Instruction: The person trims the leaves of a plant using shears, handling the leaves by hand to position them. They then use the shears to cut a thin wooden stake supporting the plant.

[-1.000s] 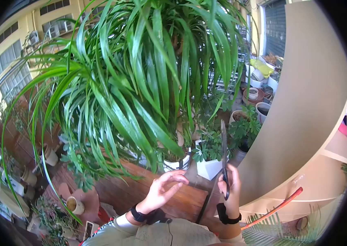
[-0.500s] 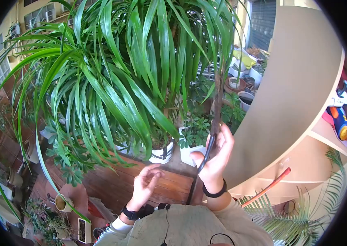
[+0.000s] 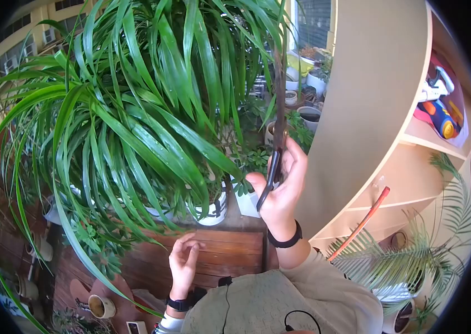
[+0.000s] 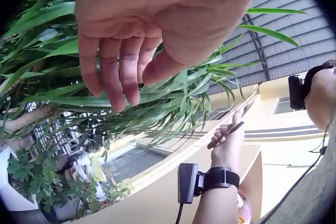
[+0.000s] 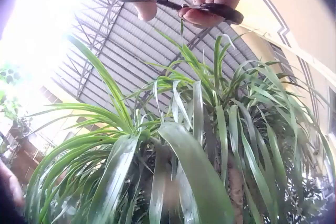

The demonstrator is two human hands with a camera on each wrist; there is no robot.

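Scissors (image 3: 278,132) run near-vertical in head view, blades (image 3: 279,100) uppermost.

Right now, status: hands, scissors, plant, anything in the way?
Right hand gripping scissors; left hand empty. Contact between scissors and plant unclear. Plant partly hiding striped pot.

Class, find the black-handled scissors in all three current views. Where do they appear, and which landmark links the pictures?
Head: the scissors are right of centre, pointing up from the right hand.
Left wrist: the scissors look small, right of centre and below mid-height.
Right wrist: the scissors are near the top, around the middle.
Shared landmark: the long-leaved green plant.
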